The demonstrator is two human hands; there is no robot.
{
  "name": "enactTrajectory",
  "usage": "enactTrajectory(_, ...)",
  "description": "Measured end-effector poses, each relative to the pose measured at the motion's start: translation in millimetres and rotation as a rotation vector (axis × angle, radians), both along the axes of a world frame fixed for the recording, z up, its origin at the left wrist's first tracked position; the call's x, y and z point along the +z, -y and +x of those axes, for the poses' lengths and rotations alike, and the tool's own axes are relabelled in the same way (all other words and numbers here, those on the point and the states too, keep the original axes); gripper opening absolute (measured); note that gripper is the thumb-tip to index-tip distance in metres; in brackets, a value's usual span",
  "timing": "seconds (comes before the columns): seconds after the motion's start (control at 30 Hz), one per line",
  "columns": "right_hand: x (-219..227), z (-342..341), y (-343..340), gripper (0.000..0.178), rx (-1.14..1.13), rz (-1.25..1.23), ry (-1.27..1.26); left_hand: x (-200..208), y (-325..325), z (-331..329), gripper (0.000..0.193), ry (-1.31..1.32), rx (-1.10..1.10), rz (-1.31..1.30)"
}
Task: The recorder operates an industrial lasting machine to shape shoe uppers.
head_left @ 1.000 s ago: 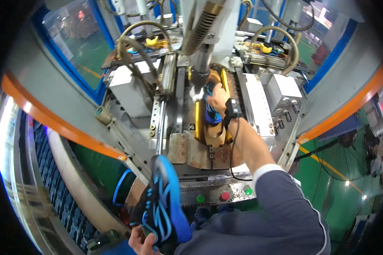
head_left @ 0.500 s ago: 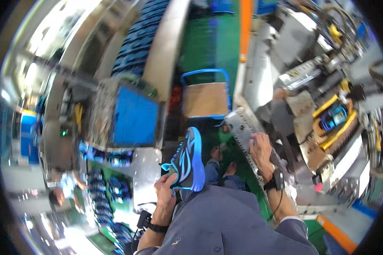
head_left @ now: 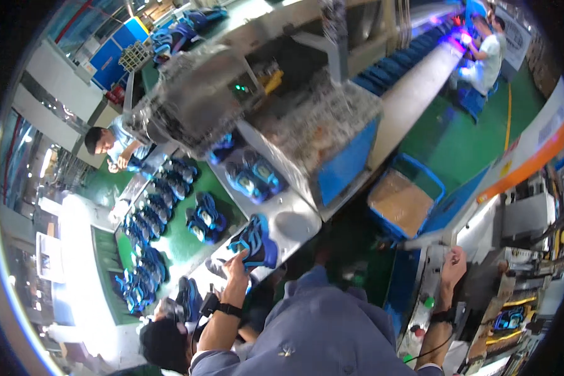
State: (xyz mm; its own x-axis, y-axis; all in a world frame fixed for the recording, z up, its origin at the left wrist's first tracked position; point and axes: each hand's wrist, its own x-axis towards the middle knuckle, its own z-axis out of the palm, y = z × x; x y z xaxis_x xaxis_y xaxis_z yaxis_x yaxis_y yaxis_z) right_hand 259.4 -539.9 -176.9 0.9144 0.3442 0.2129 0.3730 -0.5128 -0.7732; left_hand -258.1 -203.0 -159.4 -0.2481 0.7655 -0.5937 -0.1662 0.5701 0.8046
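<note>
the left hand (head_left: 235, 269) is closed, fingers and thumb pinching the heel end of a black and blue shoe (head_left: 257, 241), which is tilted, toe pointing away from the body. pale blue lines mark its side; any lettering there is too small to read. on the right, a pale machine wall (head_left: 548, 128) carries printed blocks, blurred, and the grey board (head_left: 515, 34) behind the seated workers has a dark mark that cannot be made out. green digits glow on a metal housing (head_left: 203, 103), also unreadable.

the shoe overlaps the near edge of the metal table (head_left: 304, 216); whether it touches the top cannot be told. a pair of shoes (head_left: 254, 178) stands farther along that table. a dark gap of floor lies between the table's edge and the machine, with a blue-framed trolley (head_left: 400, 203) at its far end. green floor (head_left: 482, 135) runs between the conveyor (head_left: 413, 94) and the orange-edged wall.

the right hand (head_left: 454, 266) is part open, fingers loosely bent, with nothing visible in it, beside the machine's front panel (head_left: 430, 269). another person's dark-haired head (head_left: 166, 341) is close beside the left forearm, leaving little room there.
</note>
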Motion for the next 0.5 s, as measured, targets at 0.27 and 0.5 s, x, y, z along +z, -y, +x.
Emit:
enactTrajectory(0.27,289.4,-43.7,-356.7,0.018,0.547,0.219,0.411,-113.4,-211.7,-95.6,0.035,-0.650,0.093,0.324)
enactTrajectory(0.5,452.2,-187.1,-658.9,0.035,1.038,0.088,1.159,-156.6,-263.2,-91.7,0.039,-0.760,-0.249,0.289)
